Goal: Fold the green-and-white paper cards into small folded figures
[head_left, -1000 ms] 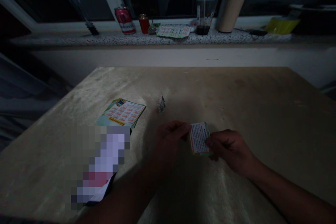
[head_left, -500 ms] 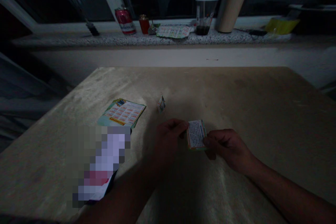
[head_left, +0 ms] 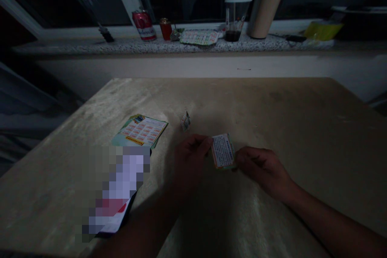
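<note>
Above the middle of the table [head_left: 296, 129], a small printed paper card [head_left: 223, 151] with dense text is held between my two hands. My left hand [head_left: 193, 153] pinches its upper left corner between thumb and fingers. At its lower right edge, my right hand [head_left: 263, 167] grips it with thumb and curled fingers. Just beyond my left hand stands a small folded printed paper [head_left: 186, 121]. A stack of printed sheets [head_left: 143, 131] lies to the left. Nearer to me, beside my left forearm, is a phone [head_left: 121, 193] with a lit, pixelated screen.
On the granite windowsill [head_left: 121, 46] behind the table stand a red drink can [head_left: 144, 25], a red lighter-like container [head_left: 165, 29], a crumpled printed packet [head_left: 199, 37], a lidded cup with a straw [head_left: 234, 18], a tall tan cylinder [head_left: 269, 4] and a yellow item [head_left: 323, 30].
The card has shifted slightly up and left and turned anticlockwise between my hands. My left hand has moved a little left. The folded paper and the stack stay in place.
</note>
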Available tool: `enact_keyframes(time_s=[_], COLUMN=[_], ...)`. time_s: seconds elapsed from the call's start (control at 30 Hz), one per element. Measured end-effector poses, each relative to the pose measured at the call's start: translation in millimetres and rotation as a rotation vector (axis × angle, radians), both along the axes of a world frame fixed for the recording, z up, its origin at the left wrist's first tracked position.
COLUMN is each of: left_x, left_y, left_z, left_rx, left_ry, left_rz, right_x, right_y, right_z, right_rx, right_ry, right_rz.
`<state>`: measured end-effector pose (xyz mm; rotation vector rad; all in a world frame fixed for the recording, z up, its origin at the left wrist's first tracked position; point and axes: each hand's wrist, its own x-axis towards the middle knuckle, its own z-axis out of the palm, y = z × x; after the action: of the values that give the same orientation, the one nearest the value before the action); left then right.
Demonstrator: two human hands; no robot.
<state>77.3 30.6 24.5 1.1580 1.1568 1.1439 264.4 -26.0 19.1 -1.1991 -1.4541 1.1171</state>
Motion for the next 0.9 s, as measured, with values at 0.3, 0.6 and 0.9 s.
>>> enact_keyframes(time_s=[0.3, 0.6, 0.9], left_x=[1.8, -10.3, -10.3], left_y=[-17.7, -11.4, -6.9], left_z=[-7.2, 6.6, 14.3], left_rx=[0.248, 0.671, 1.041], left_ry=[0.138, 0.350, 0.473], left_rz=[-0.028, -0.131, -0.311], right_x=[2.3, 9.0, 7.8], right_y=[0.6, -0.4, 2.7], right_z=[1.6, 3.9, 11.0], right_rx=[0.303, 0.610, 0.788], right_ry=[-0.078, -0.289, -0.409], right_rz=[-0.304, -0.184, -0.080])
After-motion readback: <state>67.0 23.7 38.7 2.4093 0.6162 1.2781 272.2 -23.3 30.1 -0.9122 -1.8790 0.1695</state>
